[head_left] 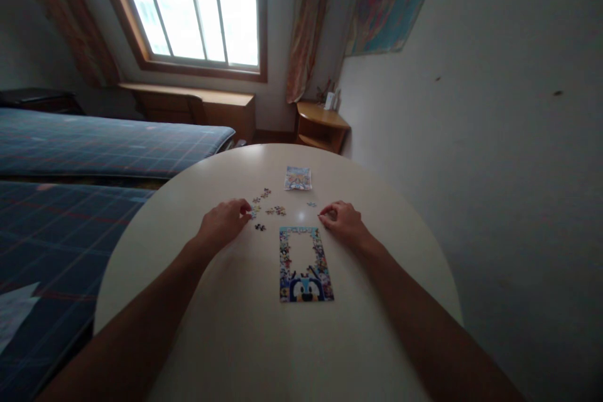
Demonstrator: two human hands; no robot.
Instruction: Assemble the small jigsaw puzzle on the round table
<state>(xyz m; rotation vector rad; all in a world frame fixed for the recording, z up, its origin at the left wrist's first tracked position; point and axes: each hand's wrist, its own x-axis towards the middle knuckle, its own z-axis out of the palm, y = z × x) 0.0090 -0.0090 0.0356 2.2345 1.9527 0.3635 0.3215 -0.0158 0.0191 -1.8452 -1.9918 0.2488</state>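
A partly assembled jigsaw puzzle (306,292) lies on the round table, its border and lower part filled around a pale gap in the middle. To its upper left, my left hand (225,221) rests with thumb and forefinger pinched at a light jigsaw piece (253,214). More loose pieces are scattered beside it, among them a dark piece (260,227) and a small cluster (279,210). My right hand (343,220) is at the puzzle's upper right, fingers closed in a pinch; what they hold, if anything, is too small to make out. A loose bluish piece (311,204) lies just beyond its fingertips.
A small printed picture sheet or packet (298,178) lies farther back on the cream table (226,326). Beds with plaid covers (117,141) stand along the left. Behind are a wooden desk (226,98) under the window and a corner shelf (323,115); a wall (494,169) is on the right.
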